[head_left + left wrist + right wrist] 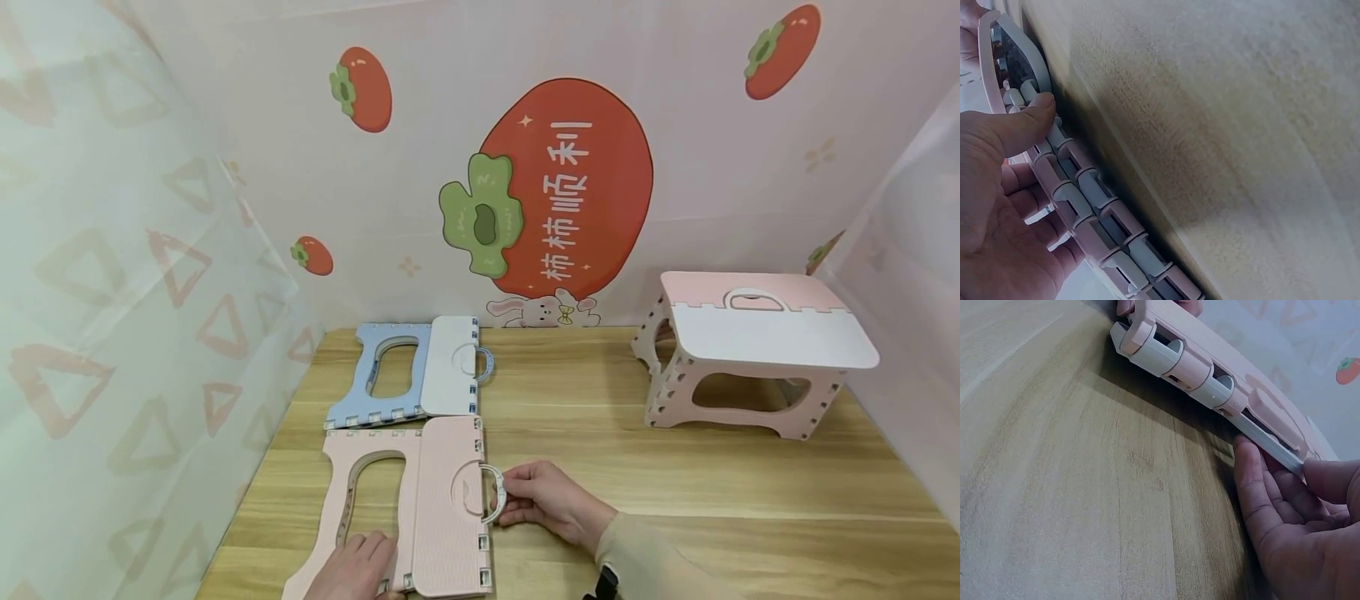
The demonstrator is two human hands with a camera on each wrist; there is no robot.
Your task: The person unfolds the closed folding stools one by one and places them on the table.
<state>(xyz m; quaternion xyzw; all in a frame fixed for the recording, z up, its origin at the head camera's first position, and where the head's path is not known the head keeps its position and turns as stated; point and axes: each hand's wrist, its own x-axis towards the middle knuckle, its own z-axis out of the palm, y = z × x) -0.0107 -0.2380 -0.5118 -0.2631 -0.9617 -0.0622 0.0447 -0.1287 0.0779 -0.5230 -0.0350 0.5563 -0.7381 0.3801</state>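
A folded pink step stool (446, 508) lies flat at the front left of the wooden table, its hinge edge facing right. My right hand (551, 500) pinches its white carry handle (489, 468) between thumb and fingers. At the stool's near side, my left hand (356, 571) grips the edge by the leg panel. In the left wrist view the left thumb (1035, 119) presses on the interlocking pink and grey hinges (1091, 206), with the other fingers on the opposite face. The right wrist view shows the right fingers (1260, 487) under the handle side.
Directly behind lies a folded blue and white stool (450, 375), touching or overlapping the pink one's far edge in view. An unfolded pink and white stool (772, 333) stands at the back right. A printed wall sheet (412, 192) borders the table (570, 400).
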